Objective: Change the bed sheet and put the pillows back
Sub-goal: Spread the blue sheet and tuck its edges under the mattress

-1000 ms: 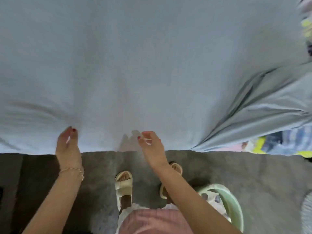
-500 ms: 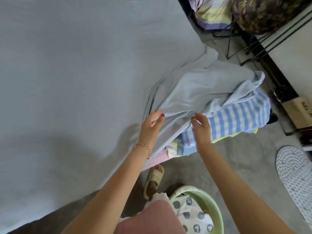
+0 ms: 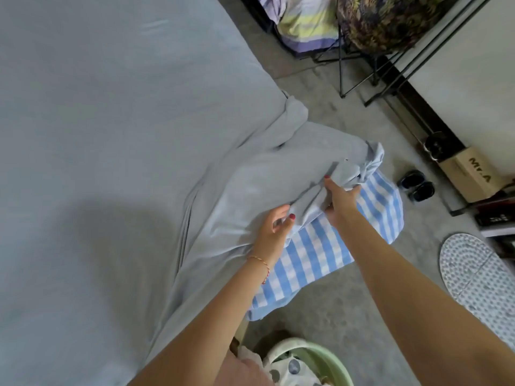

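Pale grey sheet (image 3: 111,135), blue-checked cloth (image 3: 312,257)

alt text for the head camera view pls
A person's right hand grips the bunched corner of a pale grey sheet at the bed's corner, the left hand holding the fabric beside it, above blue checked bedding.

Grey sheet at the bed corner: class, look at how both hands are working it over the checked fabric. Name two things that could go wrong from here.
1. The grey sheet is bunched at this corner; right hand grips only a gathered wad, so it might slip and leave wrinkles.
2. The blue checked fabric still shows beneath; left hand may trap it unevenly under the sheet.
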